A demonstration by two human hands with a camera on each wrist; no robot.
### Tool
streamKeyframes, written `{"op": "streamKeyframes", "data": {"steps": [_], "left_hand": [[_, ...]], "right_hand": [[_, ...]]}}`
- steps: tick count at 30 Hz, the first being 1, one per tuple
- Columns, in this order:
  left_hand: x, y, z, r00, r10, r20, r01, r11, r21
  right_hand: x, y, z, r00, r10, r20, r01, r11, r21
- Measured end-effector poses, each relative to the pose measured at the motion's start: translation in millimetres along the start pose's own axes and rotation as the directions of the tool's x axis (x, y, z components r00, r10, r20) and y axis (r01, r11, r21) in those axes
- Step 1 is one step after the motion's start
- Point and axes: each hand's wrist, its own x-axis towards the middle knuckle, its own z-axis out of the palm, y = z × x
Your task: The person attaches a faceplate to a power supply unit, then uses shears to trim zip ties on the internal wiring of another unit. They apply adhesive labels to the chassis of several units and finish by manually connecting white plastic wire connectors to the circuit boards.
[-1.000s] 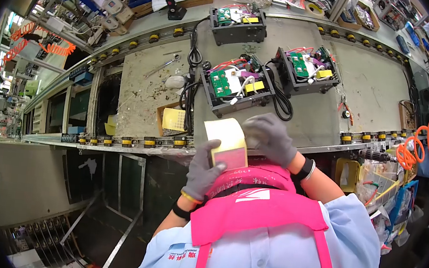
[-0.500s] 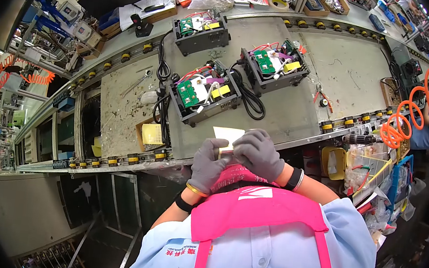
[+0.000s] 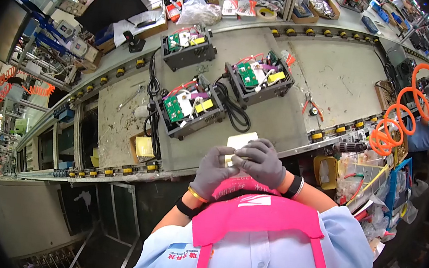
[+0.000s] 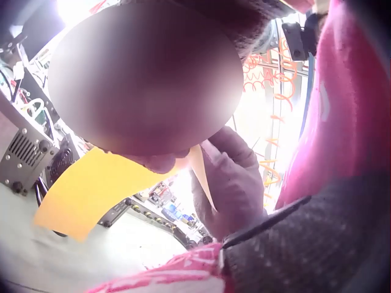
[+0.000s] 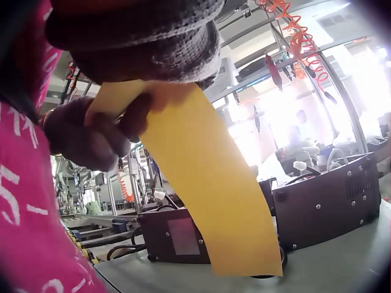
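Observation:
In the head view a pale yellow sheet (image 3: 241, 142) is held in front of the pink apron, between two grey-gloved hands. The left hand (image 3: 213, 171) pinches its lower left part, and the right hand (image 3: 262, 163) pinches it from the right, fingertips close to the left ones. Seen from the right wrist, the sheet (image 5: 204, 183) hangs as a long curved yellow strip under the right hand (image 5: 140, 43), with the left hand (image 5: 91, 134) at a folded end. The left wrist view shows the strip (image 4: 98, 189) and the right hand (image 4: 229, 183) beside a bent flap.
Three open black units (image 3: 191, 108) with green boards and black cables stand on the grey work surface (image 3: 278, 122) beyond the hands. Red-handled pliers (image 3: 312, 107) lie to the right. Coiled orange hoses (image 3: 390, 131) hang at the right, and a small box with yellow sheets (image 3: 143, 146) is at the left.
The sheet was spread more fully in the left hand, with the right hand apart from it; now both hands pinch it close together. The view has shifted, moving the units left and downward.

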Motion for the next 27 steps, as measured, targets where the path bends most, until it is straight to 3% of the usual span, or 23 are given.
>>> {"op": "streamKeyframes", "data": {"steps": [1,4,5,6,8,9,12,15,17,19,21,24,27], "left_hand": [[2,0,2,0.995,0.025,0.098,-0.019,0.998,-0.062],[4,1,3,0.933,0.02,0.36,-0.032,0.999,0.028],[2,7,7,0.923,0.044,0.382,-0.091,0.99,0.106],[4,2,2,0.931,-0.021,0.365,-0.04,0.987,0.158],[14,-14,-12,0.937,-0.146,0.319,0.063,0.965,0.256],[20,-20,-11,0.966,-0.09,0.244,-0.002,0.935,0.354],[31,-8,11,0.975,0.009,0.22,-0.126,0.842,0.525],[45,2,41,0.99,-0.101,0.094,0.018,0.77,0.638],[48,-4,48,0.992,-0.114,0.052,0.074,0.866,0.495],[52,-8,50,0.991,-0.108,0.082,0.07,0.923,0.378],[55,-10,49,0.986,-0.131,0.101,0.081,0.917,0.391],[66,-18,45,0.981,-0.128,0.145,0.055,0.904,0.424],[69,-17,47,0.973,-0.203,0.109,0.133,0.88,0.456]], "right_hand": [[-5,3,-2,1.0,0.016,0.006,-0.016,1.0,0.011],[-8,12,-21,0.995,0.099,-0.011,-0.095,0.98,0.175],[-5,12,-32,0.976,0.216,-0.016,-0.201,0.93,0.308],[-3,13,-38,0.919,0.393,-0.021,-0.353,0.848,0.396],[-2,19,-47,0.718,0.695,0.024,-0.586,0.586,0.56],[-2,30,-45,0.709,0.705,-0.03,-0.594,0.618,0.515],[-5,47,-42,0.766,0.642,0.015,-0.56,0.657,0.505],[-10,53,-34,0.838,0.543,0.053,-0.49,0.707,0.51],[-14,54,-32,0.846,0.524,0.095,-0.499,0.717,0.486],[-18,55,-34,0.71,0.657,0.254,-0.65,0.472,0.596],[-26,66,-24,0.635,0.673,0.379,-0.653,0.205,0.729],[-46,85,-21,0.559,0.513,0.651,-0.739,-0.047,0.672],[-48,93,-19,0.564,0.631,0.532,-0.616,-0.108,0.78]]}}
